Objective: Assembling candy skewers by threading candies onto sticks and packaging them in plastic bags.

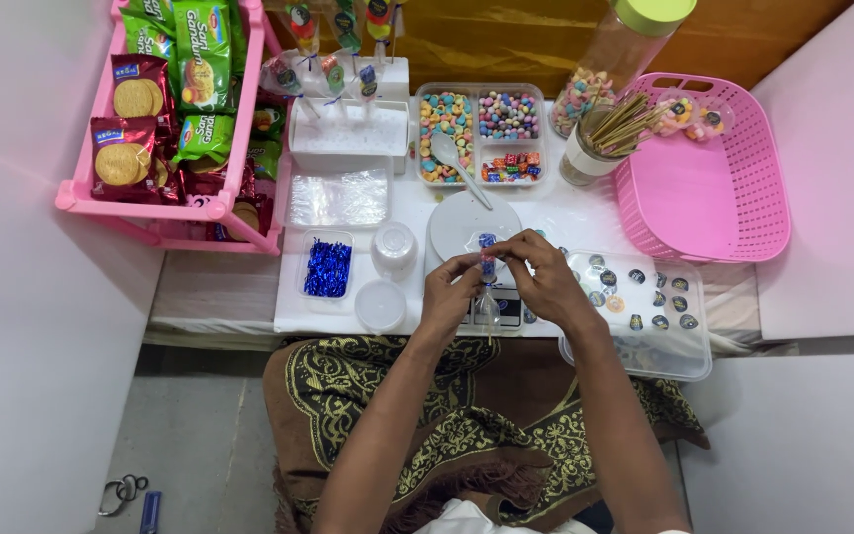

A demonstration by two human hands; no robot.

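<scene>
My left hand point(450, 289) and my right hand point(544, 277) meet over a small white kitchen scale point(473, 225) and pinch a small clear bag of candies point(487, 259) between their fingertips. A thin wooden stick point(489, 321) hangs down from the bag towards my lap. Both hands grip the bag near its neck. Just behind the scale lies a white spoon point(458, 164), resting on a divided clear tray of coloured candies point(481, 133).
A pink basket point(719, 183) stands at the right. A clear tray of round stickers point(644, 297) lies beside my right hand. Blue twist ties point(328, 267), two clear cups point(393, 247), plastic sheets point(338, 198), a jar of sticks point(605, 138) and a pink snack rack point(175, 119) surround the scale.
</scene>
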